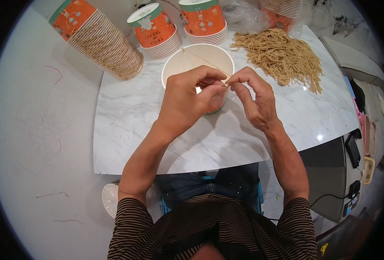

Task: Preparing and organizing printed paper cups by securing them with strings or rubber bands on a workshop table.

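Left hand: the left hand [185, 97] pinches the cord between thumb and fingers, above the bucket's near side.
Right hand: the right hand [257, 97] also grips the cord, thumb and forefinger closed beside the left fingertips.
Cord: the thin tan cord [205, 60] runs from the bucket's far rim, left of its middle, across the opening to both hands; the exact spot they pinch is too small to make out.
Bucket: the bucket [173, 65], white inside and orange outside, stands open end up on the counter [192, 151], just beneath the hands, which hide part of it.
Heap: a loose pile of tan cords [283, 58] lies on the counter beyond the right hand.
Stacks: two upside-down stacks, the middle stack [155, 32] and the right stack [203, 21], stand behind the bucket; a taller left stack [101, 41] shows tan cord along its rims.
Far edge: clear plastic [242, 15] lies between the right stack and more nested buckets [281, 13], behind the heap.
Clothing: the person wears a striped shirt [183, 221] and dark jeans [183, 190].
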Demonstrator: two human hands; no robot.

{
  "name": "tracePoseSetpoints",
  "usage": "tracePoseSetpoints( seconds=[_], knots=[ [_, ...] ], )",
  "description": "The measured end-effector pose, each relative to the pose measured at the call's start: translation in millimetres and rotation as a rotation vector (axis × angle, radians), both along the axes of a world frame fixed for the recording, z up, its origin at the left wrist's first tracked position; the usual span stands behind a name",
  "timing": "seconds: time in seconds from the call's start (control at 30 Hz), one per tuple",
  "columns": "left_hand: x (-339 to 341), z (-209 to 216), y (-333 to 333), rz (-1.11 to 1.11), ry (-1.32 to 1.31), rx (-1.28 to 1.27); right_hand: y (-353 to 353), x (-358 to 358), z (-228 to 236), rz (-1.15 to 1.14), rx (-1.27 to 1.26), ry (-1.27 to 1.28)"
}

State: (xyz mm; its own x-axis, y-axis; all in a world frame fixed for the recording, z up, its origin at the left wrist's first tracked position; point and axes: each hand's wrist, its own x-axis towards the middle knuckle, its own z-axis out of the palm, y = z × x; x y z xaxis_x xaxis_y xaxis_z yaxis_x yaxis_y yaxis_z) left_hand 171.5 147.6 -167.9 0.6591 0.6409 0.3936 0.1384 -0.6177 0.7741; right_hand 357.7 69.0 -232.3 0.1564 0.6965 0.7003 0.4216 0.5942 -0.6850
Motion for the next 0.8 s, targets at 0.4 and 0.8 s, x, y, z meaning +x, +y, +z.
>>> tracePoseSetpoints(
  seconds=[0.4, 0.8],
  knots=[
    [-0.4, 3.1, 1.1, -0.029, -0.082, -0.309, -3.9, -6.7, 9.1, -0.060, -0.069, 0.020],
    [2.1, 6.2, -12.5, 0.029, -0.087, -0.238, -2.9, -4.1, 7.0, 0.016, -0.088, 0.113]
  ],
)
